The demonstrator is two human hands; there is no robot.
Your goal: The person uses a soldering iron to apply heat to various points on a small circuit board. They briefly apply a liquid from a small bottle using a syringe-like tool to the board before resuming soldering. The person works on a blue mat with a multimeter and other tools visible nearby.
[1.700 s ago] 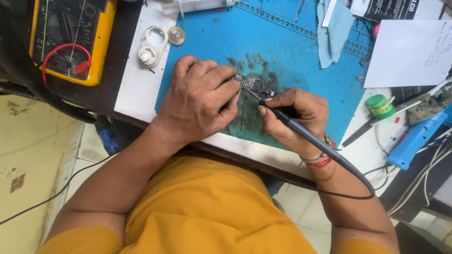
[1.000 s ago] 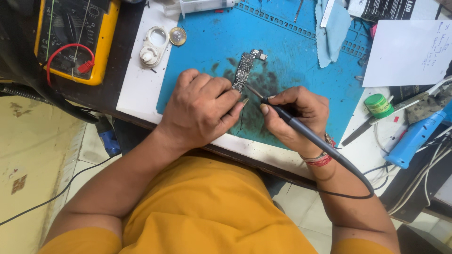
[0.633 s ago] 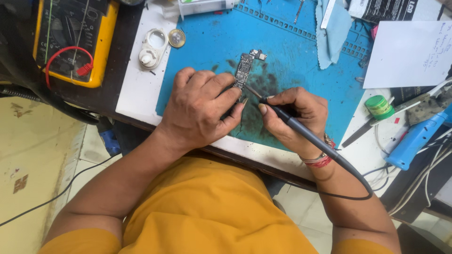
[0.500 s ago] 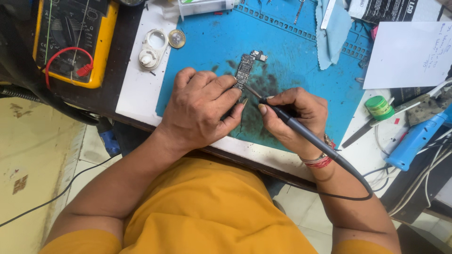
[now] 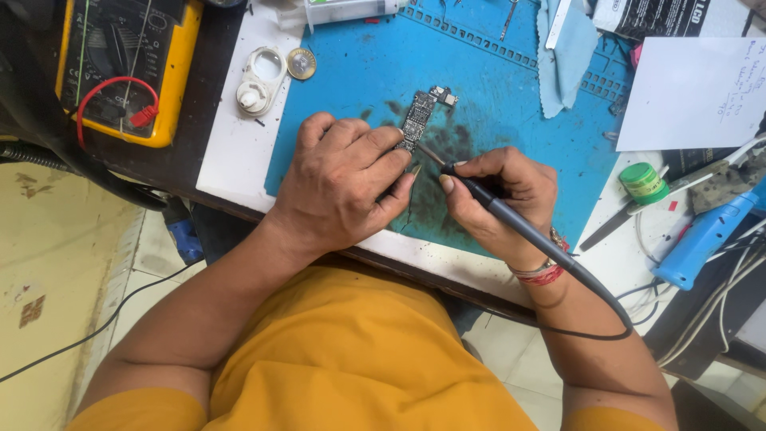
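A narrow dark circuit board (image 5: 418,120) lies flat on the blue mat (image 5: 495,88), its long axis running up and slightly right, with a small metal-edged tab at its far end. Its near end is hidden under the fingers of the left hand (image 5: 343,187), which presses down on it. The mat around the board is smudged with dark stains. A soldering iron (image 5: 511,219) with a slim dark grey handle is held pen-style in the right hand (image 5: 503,195); its thin metal tip points up and left, meeting the board's lower right edge just beside the left fingertips. Its black cord trails back past the right wrist.
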